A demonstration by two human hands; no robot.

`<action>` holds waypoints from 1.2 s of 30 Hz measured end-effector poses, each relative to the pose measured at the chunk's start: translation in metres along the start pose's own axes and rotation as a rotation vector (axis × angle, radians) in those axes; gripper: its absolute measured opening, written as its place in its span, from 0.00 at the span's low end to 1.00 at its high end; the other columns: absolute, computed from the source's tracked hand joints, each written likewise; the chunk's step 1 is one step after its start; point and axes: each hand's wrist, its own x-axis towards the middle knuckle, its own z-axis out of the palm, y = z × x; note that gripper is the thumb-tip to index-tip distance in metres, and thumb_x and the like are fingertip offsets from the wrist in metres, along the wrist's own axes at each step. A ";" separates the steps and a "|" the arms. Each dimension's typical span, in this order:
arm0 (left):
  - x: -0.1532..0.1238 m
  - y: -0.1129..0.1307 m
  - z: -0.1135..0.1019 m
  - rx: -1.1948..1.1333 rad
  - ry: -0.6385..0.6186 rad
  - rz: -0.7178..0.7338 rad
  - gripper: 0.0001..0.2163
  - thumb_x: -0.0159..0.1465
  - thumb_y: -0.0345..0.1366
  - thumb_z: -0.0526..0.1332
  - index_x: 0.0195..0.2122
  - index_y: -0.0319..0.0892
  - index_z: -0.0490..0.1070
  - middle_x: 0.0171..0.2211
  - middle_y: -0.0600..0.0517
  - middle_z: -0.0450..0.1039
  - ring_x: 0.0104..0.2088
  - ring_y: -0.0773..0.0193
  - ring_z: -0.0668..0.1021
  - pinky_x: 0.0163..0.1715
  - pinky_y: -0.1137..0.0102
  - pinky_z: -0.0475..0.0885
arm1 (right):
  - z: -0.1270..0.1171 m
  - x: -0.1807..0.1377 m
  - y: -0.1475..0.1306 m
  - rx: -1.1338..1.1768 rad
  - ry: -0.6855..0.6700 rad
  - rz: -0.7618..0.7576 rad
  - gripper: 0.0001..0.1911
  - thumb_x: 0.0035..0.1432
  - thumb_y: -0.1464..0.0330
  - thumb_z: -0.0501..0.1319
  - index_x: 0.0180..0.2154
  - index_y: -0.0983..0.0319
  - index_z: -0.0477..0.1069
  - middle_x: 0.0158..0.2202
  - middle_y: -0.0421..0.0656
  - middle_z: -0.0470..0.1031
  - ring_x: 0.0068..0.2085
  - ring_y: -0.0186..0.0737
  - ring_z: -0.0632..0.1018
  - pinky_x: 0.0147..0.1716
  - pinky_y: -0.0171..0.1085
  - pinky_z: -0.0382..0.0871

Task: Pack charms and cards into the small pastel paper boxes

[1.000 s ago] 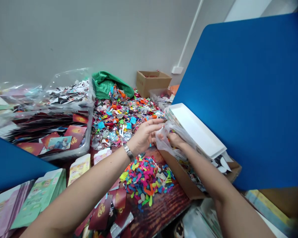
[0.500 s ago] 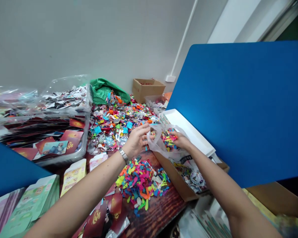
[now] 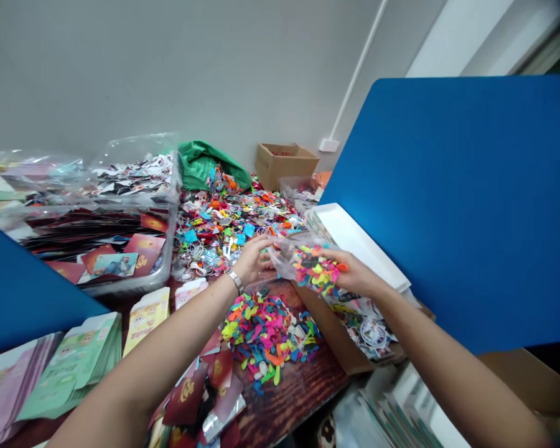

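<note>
A clear plastic bag (image 3: pixel 284 260) hangs open between my hands, over the left edge of a cardboard box (image 3: pixel 329 333). My left hand (image 3: pixel 253 260), with a metal watch at the wrist, pinches the bag's left rim. My right hand (image 3: pixel 352 272) is at the bag's mouth, its fingers curled round a handful of small bright plastic pieces (image 3: pixel 313 269) in pink, yellow, orange and blue. These pieces partly cover its fingertips. Below, on the dark wooden table (image 3: pixel 303 386), lies a loose pile of similar pieces (image 3: pixel 273 333).
Mixed trinkets (image 3: pixel 236 218) cover the table's back. Clear bins of red envelopes (image 3: pixel 147 249) and stickers stand left, paper packets (image 3: pixel 74 361) in front. A white tray (image 3: pixel 359 242) lies beside a large blue panel (image 3: pixel 457 205) on the right. A small carton (image 3: pixel 284 165) stands by the wall.
My right hand has come up and toward me from inside the bag, bringing the colourful pieces into fuller view. My left hand stays at the bag's rim. The view has shifted slightly left.
</note>
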 end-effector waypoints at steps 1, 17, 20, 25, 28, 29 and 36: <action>0.000 0.000 -0.001 0.002 0.005 -0.004 0.16 0.47 0.37 0.71 0.36 0.45 0.70 0.27 0.55 0.75 0.24 0.66 0.77 0.26 0.71 0.72 | 0.012 -0.003 -0.002 0.005 -0.030 -0.016 0.20 0.54 0.62 0.65 0.49 0.59 0.74 0.48 0.45 0.78 0.47 0.49 0.78 0.48 0.44 0.73; -0.012 0.011 0.009 0.025 -0.050 0.015 0.17 0.50 0.36 0.69 0.41 0.43 0.72 0.27 0.54 0.74 0.22 0.67 0.76 0.24 0.71 0.73 | 0.208 -0.005 0.022 -0.662 -0.465 0.182 0.50 0.43 0.66 0.72 0.65 0.46 0.52 0.66 0.56 0.52 0.59 0.69 0.66 0.44 0.57 0.72; -0.015 0.015 0.013 0.026 -0.085 0.005 0.18 0.50 0.36 0.69 0.42 0.42 0.72 0.28 0.52 0.76 0.23 0.66 0.77 0.25 0.70 0.73 | 0.191 -0.005 0.014 -0.653 -0.486 0.179 0.53 0.42 0.64 0.73 0.65 0.44 0.49 0.69 0.55 0.43 0.60 0.72 0.64 0.45 0.58 0.71; -0.021 0.014 0.025 0.015 -0.150 -0.023 0.19 0.50 0.35 0.69 0.44 0.44 0.72 0.31 0.53 0.77 0.24 0.65 0.78 0.27 0.69 0.74 | 0.167 -0.012 -0.006 -0.734 -0.397 0.067 0.35 0.57 0.71 0.63 0.62 0.43 0.55 0.69 0.54 0.45 0.58 0.66 0.69 0.42 0.55 0.74; -0.026 0.012 0.041 -0.009 -0.200 -0.040 0.19 0.50 0.33 0.69 0.44 0.44 0.71 0.34 0.52 0.78 0.26 0.64 0.79 0.29 0.68 0.75 | 0.160 -0.016 -0.017 -0.799 -0.271 -0.006 0.25 0.65 0.72 0.52 0.62 0.49 0.57 0.61 0.56 0.63 0.47 0.54 0.78 0.35 0.48 0.76; -0.028 0.012 0.048 -0.019 -0.214 -0.043 0.19 0.50 0.33 0.69 0.44 0.43 0.71 0.35 0.52 0.77 0.27 0.64 0.79 0.30 0.67 0.75 | 0.156 -0.018 -0.020 -0.805 -0.255 -0.033 0.23 0.66 0.71 0.51 0.61 0.52 0.58 0.56 0.55 0.69 0.44 0.51 0.79 0.33 0.46 0.77; -0.013 0.028 0.093 -0.159 -0.111 0.059 0.10 0.49 0.30 0.66 0.30 0.41 0.67 0.29 0.56 0.72 0.30 0.63 0.79 0.36 0.66 0.74 | 0.095 -0.066 -0.007 -0.607 -0.019 -0.145 0.18 0.64 0.71 0.53 0.54 0.57 0.68 0.53 0.46 0.74 0.49 0.43 0.76 0.46 0.40 0.72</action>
